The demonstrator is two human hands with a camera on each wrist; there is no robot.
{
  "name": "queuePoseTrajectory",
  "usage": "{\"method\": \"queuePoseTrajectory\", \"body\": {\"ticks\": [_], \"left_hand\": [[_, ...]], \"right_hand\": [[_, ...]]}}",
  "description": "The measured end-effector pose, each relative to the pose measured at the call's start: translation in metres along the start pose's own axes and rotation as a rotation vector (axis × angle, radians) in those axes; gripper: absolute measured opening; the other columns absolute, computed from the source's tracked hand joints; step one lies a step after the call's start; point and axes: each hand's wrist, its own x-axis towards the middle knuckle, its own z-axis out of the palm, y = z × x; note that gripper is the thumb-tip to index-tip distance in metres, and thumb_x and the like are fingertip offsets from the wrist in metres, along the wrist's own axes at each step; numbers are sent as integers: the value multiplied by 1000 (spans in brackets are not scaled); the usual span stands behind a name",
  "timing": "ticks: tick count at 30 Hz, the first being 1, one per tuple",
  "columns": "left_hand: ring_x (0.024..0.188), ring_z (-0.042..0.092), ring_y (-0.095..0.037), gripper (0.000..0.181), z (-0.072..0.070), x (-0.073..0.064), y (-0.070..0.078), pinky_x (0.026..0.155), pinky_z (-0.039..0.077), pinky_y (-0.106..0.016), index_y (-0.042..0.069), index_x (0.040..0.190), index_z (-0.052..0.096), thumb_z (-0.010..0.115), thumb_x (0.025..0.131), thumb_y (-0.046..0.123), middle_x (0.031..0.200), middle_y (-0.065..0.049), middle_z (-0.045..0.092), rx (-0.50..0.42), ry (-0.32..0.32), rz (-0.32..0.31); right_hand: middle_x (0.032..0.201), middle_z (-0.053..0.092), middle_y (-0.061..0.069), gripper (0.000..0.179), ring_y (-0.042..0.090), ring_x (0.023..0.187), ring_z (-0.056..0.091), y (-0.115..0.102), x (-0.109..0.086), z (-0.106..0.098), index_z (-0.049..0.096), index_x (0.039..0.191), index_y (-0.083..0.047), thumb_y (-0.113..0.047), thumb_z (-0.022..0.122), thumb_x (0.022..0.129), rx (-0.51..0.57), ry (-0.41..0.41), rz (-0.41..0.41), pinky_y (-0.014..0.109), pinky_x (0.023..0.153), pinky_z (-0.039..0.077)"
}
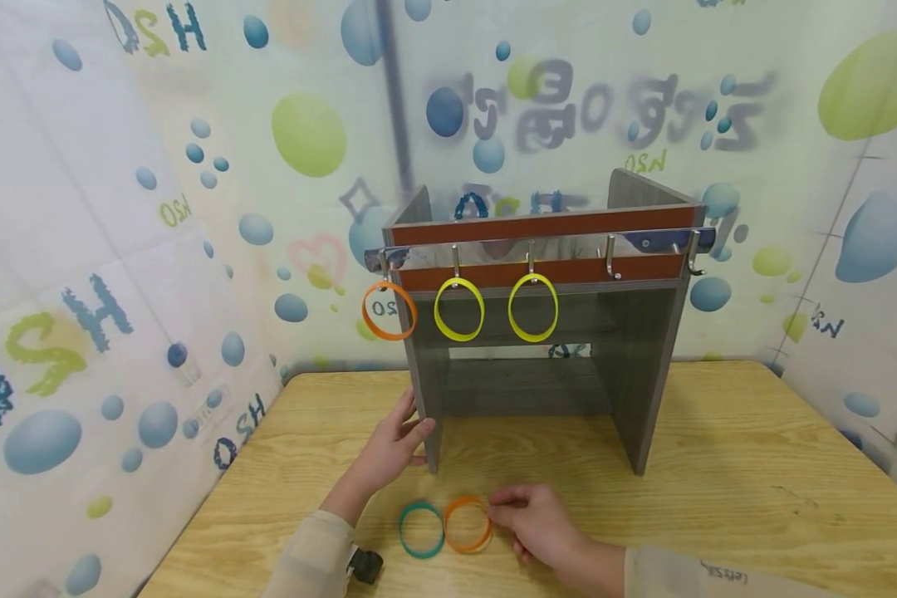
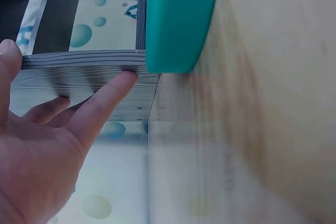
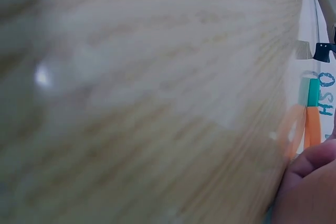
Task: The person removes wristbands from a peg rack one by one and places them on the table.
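Note:
An orange ring [image 1: 446,531] lies on the table, and my right hand [image 1: 541,527] pinches its right rim between thumb and fingertips. A teal ring [image 1: 401,538] sits directly left of it, looming large in the left wrist view. My left hand [image 1: 390,444] is at the grey wooden rack [image 1: 646,365], its extended fingers [image 2: 107,98] against the left side panel and thumb at the front edge. On the rack's metal hook rail [image 1: 493,251] hang another orange ring [image 1: 365,320] and two yellow rings [image 1: 437,320], [image 1: 512,320], from left to right. The two right hooks [image 1: 610,257] hold no ring.
The wooden table [image 1: 755,465] extends to both sides of the rack. Patterned curtains [image 1: 306,208] with printed drops and letters enclose the back and sides. A black wrist camera [image 1: 367,566] is strapped at the left sleeve.

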Motion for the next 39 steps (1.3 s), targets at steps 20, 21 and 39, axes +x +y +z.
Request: {"method": "queuePoseTrajectory", "body": {"ticks": [20,21,39], "left_hand": [[151,45,-49,71,0,1,-1,87,66,-57,50,168,18,55,113,24,177,-10,28,7,-3,-4],[151,45,-49,71,0,0,-1,87,66,-57,50,168,18,55,113,24,177,-10,28,6,-5,-4],[152,45,-49,72,0,-1,1,87,66,-56,49,169,17,55,113,24,177,-9,27,10,-7,-3]], "right_hand": [[100,73,10,32,9,51,47,-20,-2,-22,71,122,5,-17,74,100,11,40,-58,21,47,43],[101,74,10,31,9,52,47,-23,-2,-23,71,122,4,-17,74,100,15,47,-63,21,47,44],[104,79,-10,34,9,53,49,-129,-6,-62,65,134,-7,-23,72,105,328,262,-303,24,55,51]]}}
